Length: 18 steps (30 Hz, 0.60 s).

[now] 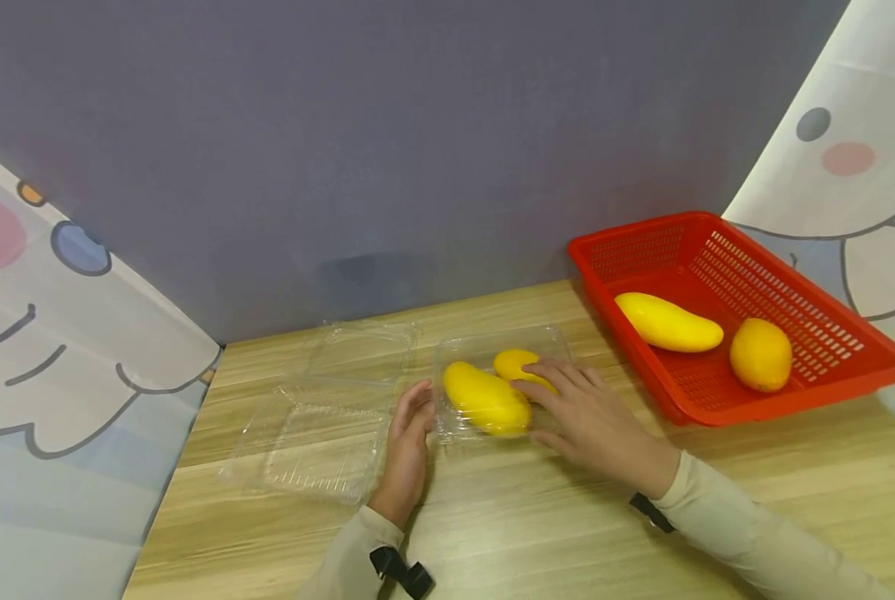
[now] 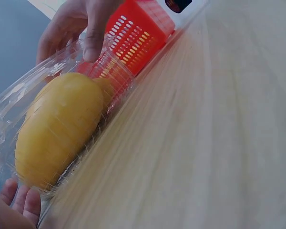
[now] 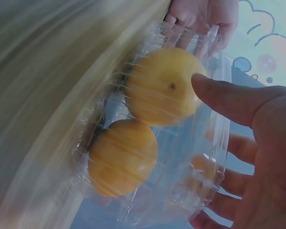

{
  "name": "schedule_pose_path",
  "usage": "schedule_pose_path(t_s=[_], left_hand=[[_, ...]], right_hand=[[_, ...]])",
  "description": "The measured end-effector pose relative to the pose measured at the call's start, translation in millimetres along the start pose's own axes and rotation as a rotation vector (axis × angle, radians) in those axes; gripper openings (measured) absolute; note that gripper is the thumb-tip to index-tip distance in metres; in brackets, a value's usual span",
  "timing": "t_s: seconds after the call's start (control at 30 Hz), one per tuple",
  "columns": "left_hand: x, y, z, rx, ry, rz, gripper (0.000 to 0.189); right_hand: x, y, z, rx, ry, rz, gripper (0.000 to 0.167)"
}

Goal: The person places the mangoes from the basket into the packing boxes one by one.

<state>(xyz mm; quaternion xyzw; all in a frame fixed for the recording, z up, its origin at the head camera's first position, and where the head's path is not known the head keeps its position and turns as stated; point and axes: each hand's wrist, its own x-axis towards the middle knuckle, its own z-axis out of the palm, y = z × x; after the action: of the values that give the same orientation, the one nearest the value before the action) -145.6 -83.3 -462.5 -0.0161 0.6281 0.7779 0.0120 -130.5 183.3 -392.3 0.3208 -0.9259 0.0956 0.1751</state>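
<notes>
A large yellow mango (image 1: pixel 485 402) and a smaller yellow fruit (image 1: pixel 513 363) lie side by side in a clear plastic container (image 1: pixel 552 340) on the table. My right hand (image 1: pixel 593 421) reaches over the container's right side, fingers spread above the smaller fruit. In the right wrist view its thumb (image 3: pixel 224 98) overlaps the mango's end, and the other fingers run along the container's far side. Close to the container's left edge, my left hand (image 1: pixel 408 454) stands on its side with loosely bent fingers and nothing in its palm.
On the right, a red plastic basket (image 1: pixel 792 410) holds another mango (image 1: pixel 668 323) and a round orange-yellow fruit (image 1: pixel 761 354). Left of my left hand lies clear empty plastic packaging (image 1: pixel 327 450), opened out. A grey wall panel (image 1: pixel 417 150) bounds the table's back edge.
</notes>
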Motion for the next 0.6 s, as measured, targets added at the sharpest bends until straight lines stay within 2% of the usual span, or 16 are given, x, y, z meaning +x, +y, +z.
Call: schedule_pose_path(t_s=[0.23, 0.47, 0.6], left_hand=[[-2.8, -0.7, -0.1, -0.014, 0.003, 0.012, 0.04], [-9.1, -0.8, 1.1, -0.023, 0.042, 0.011, 0.036], [-12.4, 0.3, 1.2, -0.022, 0.053, -0.024, 0.01]], right_hand=[[0.2, 0.1, 4.8, -0.011, 0.073, -0.02, 0.062], [-0.2, -0.7, 7.4, -0.048, 0.069, -0.01, 0.064], [-0.4, -2.0, 8.4, -0.042, 0.084, -0.023, 0.06]])
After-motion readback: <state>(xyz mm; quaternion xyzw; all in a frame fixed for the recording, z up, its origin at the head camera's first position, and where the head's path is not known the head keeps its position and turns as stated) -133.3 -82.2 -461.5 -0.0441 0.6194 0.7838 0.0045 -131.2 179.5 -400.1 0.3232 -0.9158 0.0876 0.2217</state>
